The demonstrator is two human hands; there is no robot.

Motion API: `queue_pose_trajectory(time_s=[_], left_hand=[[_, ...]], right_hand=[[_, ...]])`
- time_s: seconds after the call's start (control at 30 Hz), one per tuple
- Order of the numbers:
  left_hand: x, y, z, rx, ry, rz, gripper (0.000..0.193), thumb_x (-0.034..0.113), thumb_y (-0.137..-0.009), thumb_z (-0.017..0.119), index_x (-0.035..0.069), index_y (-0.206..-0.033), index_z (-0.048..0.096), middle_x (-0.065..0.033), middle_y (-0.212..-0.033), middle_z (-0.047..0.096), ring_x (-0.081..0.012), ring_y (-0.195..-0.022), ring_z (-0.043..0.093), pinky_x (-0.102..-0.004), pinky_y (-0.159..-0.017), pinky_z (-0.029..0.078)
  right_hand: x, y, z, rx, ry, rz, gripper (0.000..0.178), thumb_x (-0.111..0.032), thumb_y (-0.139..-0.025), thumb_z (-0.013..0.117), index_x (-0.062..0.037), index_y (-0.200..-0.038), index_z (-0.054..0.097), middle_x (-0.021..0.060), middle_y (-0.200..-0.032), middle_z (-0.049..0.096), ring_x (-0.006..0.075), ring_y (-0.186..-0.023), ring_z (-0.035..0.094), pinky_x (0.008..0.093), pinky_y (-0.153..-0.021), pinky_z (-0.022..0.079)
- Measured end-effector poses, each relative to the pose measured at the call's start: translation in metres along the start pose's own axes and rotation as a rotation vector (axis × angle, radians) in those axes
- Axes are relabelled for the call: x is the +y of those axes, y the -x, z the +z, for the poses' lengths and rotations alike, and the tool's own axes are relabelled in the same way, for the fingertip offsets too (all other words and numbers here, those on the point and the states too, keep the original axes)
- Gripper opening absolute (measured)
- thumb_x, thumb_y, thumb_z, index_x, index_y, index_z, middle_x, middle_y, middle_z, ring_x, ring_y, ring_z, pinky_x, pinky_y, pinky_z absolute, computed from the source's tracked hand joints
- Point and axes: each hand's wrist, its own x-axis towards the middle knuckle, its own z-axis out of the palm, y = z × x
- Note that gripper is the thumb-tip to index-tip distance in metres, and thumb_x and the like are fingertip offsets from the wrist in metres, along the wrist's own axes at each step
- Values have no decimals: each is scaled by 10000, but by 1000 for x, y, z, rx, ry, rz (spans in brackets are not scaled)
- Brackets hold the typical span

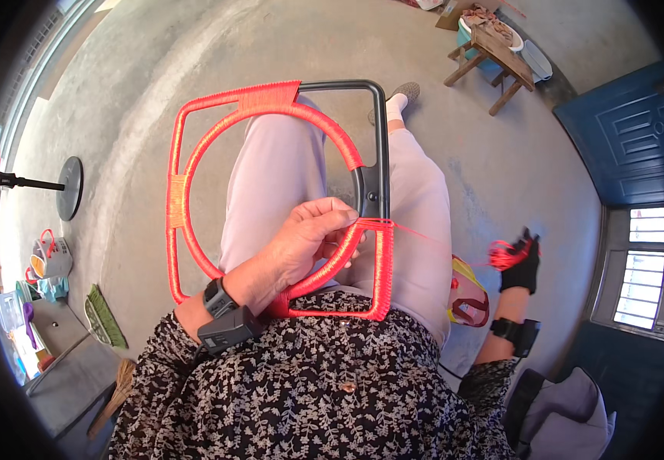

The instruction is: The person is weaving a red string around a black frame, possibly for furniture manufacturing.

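A rounded square metal frame with a ring inside (181, 146) lies across my lap. Red cord is wound tightly over most of it; the upper right corner and part of the ring's right side show bare black metal. My left hand (318, 230) pinches the ring and cord at the edge of the wrapped part, right of centre. From there a strand of red cord (421, 231) runs out to the right. My right hand (520, 263), in a black glove, is held out at the right, closed around a bundle of red cord (500, 254).
A yellow-edged clear bag (467, 295) is beside my right thigh. A wooden stool (493, 57) stands far right by a tub. A round black stand base (70, 188), a bucket (54, 257) and a green brush head (105, 316) are at left. Blue doors (627, 134) line the right.
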Motion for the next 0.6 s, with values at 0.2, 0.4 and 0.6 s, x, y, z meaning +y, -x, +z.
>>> queue_pose_trajectory(time_s=[0.2, 0.4, 0.6], left_hand=[[-5, -1, 5, 7, 45, 22, 170, 235, -958, 598, 66, -957, 620, -59, -835, 684, -134, -690, 662, -266, -587, 563], [-8, -6, -1, 55, -72, 98, 124, 142, -981, 533, 51, -1050, 579, -75, -978, 670, -156, -859, 661, -311, -765, 559], [-5, -5, 3, 9, -83, 73, 123, 64, -976, 525, 34, -1089, 563, -58, -989, 643, -123, -859, 626, -268, -783, 530]], right_hand=[[-33, 0, -38, 228, -180, 0, 427, -304, -959, 553, 18, -1238, 523, 124, -1158, 594, 302, -1091, 558, 467, -958, 457], [-7, 102, 120, -886, 673, 307, 289, -98, -870, 629, -25, -1148, 597, 53, -1051, 631, 136, -913, 601, 311, -823, 508], [67, 136, 231, -945, 1150, -93, 614, -133, -820, 698, -29, -1361, 428, 109, -1038, 651, 173, -951, 642, 275, -767, 522]])
